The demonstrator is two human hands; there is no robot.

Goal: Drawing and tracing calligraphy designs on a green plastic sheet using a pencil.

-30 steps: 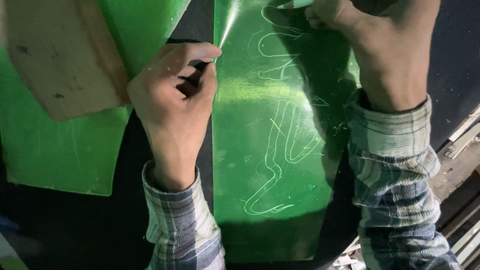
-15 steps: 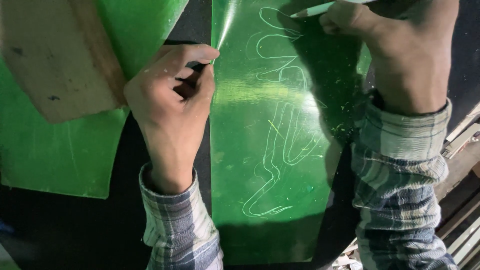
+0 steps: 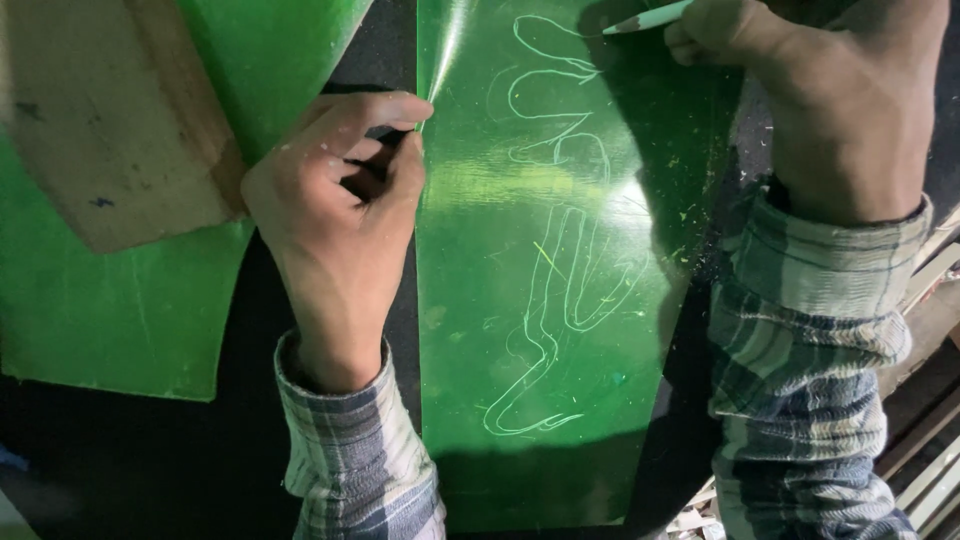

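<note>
A long green plastic sheet (image 3: 560,400) lies lengthwise in front of me, scratched with pale curving outlines. My left hand (image 3: 335,210) grips its left edge near the top, thumb and fingers pinched on the rim. My right hand (image 3: 800,90) is at the top right, closed around a light green pencil-like scriber (image 3: 650,17) whose point rests on the sheet near the upper outline. Both wrists wear plaid sleeves.
A second green sheet (image 3: 110,320) lies to the left on the dark surface, partly covered by a tan wooden board (image 3: 110,110). Wooden slats and pale scraps (image 3: 930,440) show at the lower right edge.
My right hand with the scriber has shifted to the right and slightly up along the sheet's top. The left hand keeps its hold on the edge.
</note>
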